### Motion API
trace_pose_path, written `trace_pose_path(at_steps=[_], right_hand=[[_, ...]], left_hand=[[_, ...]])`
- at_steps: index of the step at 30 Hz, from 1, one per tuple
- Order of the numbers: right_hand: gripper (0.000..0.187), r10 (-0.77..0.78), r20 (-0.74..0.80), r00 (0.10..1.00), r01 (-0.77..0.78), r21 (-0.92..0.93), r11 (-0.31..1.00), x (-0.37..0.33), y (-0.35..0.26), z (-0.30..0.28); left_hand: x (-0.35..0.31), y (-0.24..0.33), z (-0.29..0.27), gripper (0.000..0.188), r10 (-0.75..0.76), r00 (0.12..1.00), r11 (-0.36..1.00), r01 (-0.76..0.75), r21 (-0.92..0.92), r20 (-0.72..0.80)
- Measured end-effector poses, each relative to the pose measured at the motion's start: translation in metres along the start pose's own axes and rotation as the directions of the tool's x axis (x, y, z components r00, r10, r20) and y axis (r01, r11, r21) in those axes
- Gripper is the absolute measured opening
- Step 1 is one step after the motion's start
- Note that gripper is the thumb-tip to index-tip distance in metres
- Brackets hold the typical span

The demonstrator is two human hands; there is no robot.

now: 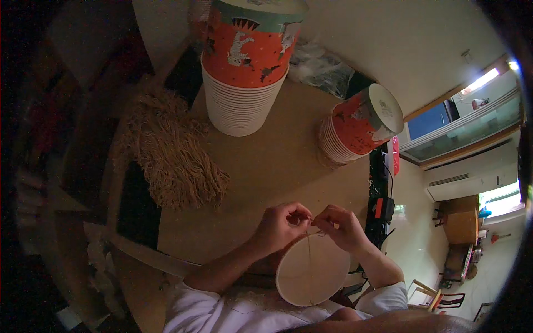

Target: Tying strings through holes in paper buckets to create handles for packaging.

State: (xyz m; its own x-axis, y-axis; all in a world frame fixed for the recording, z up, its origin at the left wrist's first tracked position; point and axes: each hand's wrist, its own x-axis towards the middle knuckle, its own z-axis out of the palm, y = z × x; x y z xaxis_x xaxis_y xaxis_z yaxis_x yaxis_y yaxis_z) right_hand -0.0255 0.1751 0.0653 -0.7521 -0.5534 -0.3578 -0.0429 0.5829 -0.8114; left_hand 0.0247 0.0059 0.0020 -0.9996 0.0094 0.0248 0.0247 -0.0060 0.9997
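A white paper bucket (297, 272) rests against my body with its round mouth facing up toward me. A thin brown string (310, 252) runs across the mouth from the far rim to the near rim. At the far rim, my left hand (280, 226) and my right hand (345, 228) meet, fingertips almost touching. Both are closed in a pinch on the string's ends, though the fingers partly hide them. A small loop of string shows at the rim below my right fingers. The bucket's outer side is mostly hidden.
A heap of brown strings (172, 150) lies on the brown tabletop (261, 177) to the left. A tall stack of orange-printed paper buckets (244, 83) stands upside down at the back; a shorter stack (355, 125) is at right. Clear plastic bags (319, 66) lie behind.
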Motion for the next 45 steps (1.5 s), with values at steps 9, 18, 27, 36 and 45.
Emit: trace_pose_path(at_steps=[9, 18, 27, 36, 45], right_hand=[[0.006, -0.051, -0.06, 0.997, 0.053, 0.041, 0.998, 0.004, 0.003, 0.004], [0.007, 0.009, -0.05, 0.999, -0.004, 0.097, 0.995, 0.004, 0.01, 0.006], [0.006, -0.106, -0.064, 0.992, 0.108, 0.023, 0.994, 0.003, 0.004, 0.002], [0.006, -0.08, -0.068, 0.994, 0.084, 0.058, 0.995, 0.003, 0.006, 0.003], [0.004, -0.102, -0.08, 0.991, 0.104, 0.013, 0.995, 0.003, 0.009, 0.003]], left_hand=[[0.002, -0.013, 0.001, 0.018, -0.061, 0.998, 0.971, 0.062, -0.23, 0.009], [0.001, 0.0, -0.005, 0.025, -0.167, 0.979, 0.964, 0.187, -0.191, 0.116], [0.0, 0.002, -0.006, 0.022, -0.162, 0.981, 0.971, 0.177, -0.159, 0.104], [-0.001, 0.005, -0.005, 0.016, -0.106, 0.992, 0.982, 0.115, -0.148, 0.068], [0.0, 0.001, -0.003, 0.01, -0.122, 0.992, 0.984, 0.123, -0.132, 0.013]])
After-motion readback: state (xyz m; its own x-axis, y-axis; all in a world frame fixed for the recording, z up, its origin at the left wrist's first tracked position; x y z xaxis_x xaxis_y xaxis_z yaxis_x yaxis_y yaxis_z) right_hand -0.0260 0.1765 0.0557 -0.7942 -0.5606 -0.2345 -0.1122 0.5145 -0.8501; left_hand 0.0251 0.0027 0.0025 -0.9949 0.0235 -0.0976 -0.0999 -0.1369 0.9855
